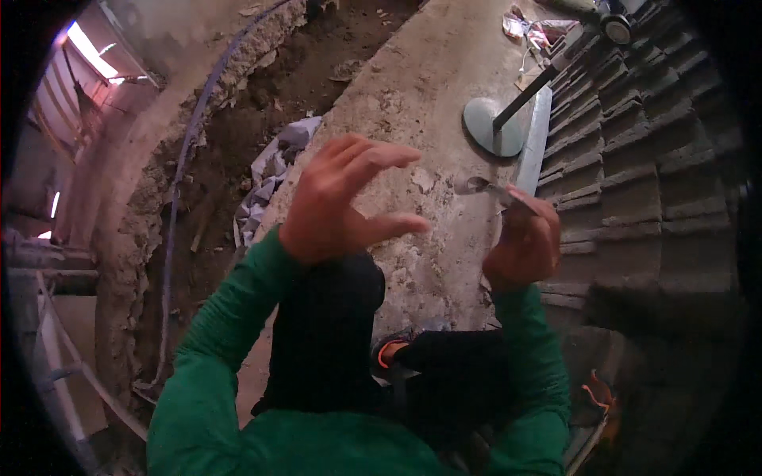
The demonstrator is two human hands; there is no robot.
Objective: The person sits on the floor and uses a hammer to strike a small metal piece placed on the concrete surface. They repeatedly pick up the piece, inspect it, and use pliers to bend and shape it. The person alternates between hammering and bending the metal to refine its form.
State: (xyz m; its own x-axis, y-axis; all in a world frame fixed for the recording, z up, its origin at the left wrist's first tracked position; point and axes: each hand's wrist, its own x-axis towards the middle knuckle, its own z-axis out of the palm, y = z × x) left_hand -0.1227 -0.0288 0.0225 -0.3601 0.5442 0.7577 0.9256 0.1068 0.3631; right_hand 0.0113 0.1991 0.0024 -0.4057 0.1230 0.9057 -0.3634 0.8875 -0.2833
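My left hand (337, 202) is raised over my knee, its thumb and fingers spread wide apart with nothing between them. To its right, my right hand (524, 246) is closed round the handle of a small metal spoon (481, 186). The spoon's rounded end points left, toward the gap of my left hand, without touching it. Part of the handle is hidden by my fingers. Beyond my right hand, a round pale metal plate (476, 131) with a dark rod (524, 99) rising from it stands on the concrete.
Rows of stacked grey tiles (627, 174) line the right side. Left of the concrete strip (389, 103) runs a dirt trench (278, 83) with a crumpled pale sheet (270, 163) and a long hose (181, 159). Crumpled packaging (536, 32) lies at the far end.
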